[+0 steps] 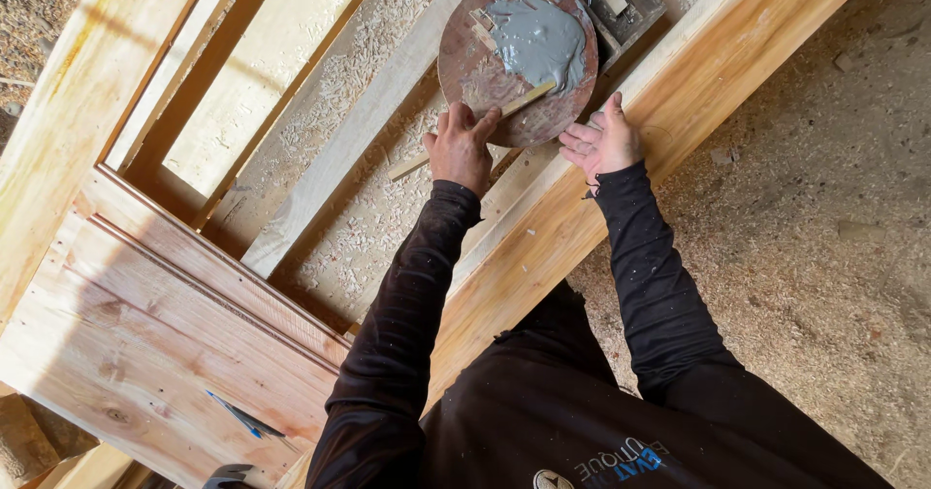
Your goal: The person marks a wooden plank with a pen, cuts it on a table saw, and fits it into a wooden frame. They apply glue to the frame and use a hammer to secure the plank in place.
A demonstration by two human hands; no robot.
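Big wooden door frame (572, 208) lies flat, running diagonally across the view, sawdust floor (815, 217) to its right. Panelled section (165, 324) at lower left, with a blue pen (244, 418) lying on it. Wood shavings (359, 217) fill the recess between the rails.

Round rusty disc (517, 57) sits on the frame at top centre, a blob of grey filler (541, 38) on its upper half. A dark box (616, 4) is just behind the disc.

Thin wooden stick (529, 98) crosses the disc's lower edge, its far end at the filler, its near end sticking out lower left over the shavings.

Left hand (461, 146): grip narrow, closed round the stick, knuckles up, at the disc's lower rim.

Right hand (606, 140): grip wide, fingers spread, palm up, holding nothing, resting on the frame rail just right of the disc
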